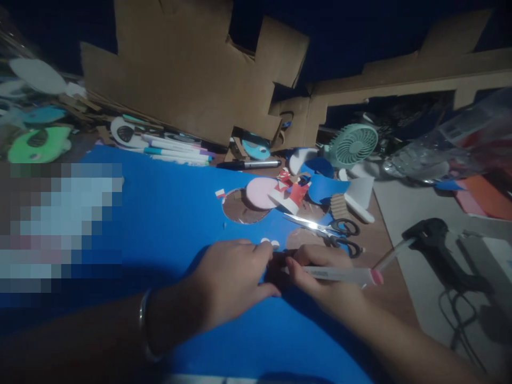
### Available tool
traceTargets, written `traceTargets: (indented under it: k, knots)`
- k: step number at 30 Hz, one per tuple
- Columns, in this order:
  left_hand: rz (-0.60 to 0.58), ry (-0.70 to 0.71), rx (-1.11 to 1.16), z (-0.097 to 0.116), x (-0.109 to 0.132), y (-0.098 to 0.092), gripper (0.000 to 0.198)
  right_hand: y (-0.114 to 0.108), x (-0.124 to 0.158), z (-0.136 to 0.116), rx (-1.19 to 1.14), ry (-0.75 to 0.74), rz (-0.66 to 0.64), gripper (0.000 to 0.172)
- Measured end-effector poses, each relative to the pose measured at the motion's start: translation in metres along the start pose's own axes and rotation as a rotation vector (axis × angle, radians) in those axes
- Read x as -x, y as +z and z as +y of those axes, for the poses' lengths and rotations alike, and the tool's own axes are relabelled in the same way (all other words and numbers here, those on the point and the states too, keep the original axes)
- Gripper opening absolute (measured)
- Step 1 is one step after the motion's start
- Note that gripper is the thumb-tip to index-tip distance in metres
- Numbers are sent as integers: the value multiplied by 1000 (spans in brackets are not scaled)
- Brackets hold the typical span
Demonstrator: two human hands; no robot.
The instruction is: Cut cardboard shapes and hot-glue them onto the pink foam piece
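My right hand (324,272) grips a white marker (340,274) with a pink end, its tip pointing left over the blue sheet (168,213). Opposite it, my left hand (236,272) rests on the sheet, thumb and forefinger apart around a dark, shadowed patch that I cannot make out. Two small white discs (270,243) lie just beyond the left fingertips. Scissors (324,228) with black handles lie partly open beyond my right hand. A pink paper oval (262,193) and red and white scraps (294,196) lie around a round hole cut in the sheet.
Several markers (180,150) and a black marker (250,164) line the sheet's far edge. A green handheld fan (354,145) stands behind the scraps. To the right are a black glue gun (444,256) and clear plastic (448,141). Cut cardboard (180,69) stands behind.
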State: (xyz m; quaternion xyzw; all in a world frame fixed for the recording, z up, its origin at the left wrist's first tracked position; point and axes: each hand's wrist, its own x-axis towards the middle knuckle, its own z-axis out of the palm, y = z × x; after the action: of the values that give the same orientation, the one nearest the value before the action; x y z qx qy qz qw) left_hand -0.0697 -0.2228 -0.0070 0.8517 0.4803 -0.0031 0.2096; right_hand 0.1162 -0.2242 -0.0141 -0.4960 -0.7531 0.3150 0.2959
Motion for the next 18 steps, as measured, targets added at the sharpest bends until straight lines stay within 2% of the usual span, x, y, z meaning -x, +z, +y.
traceTargets:
  k: [12, 18]
  knots:
    - [-16, -25, 30, 2, 0, -5, 36, -4, 2, -3, 62, -2, 55, 34]
    - [-50, -39, 37, 2, -1, -5, 36, -5, 4, -4, 100, 63, 80, 35]
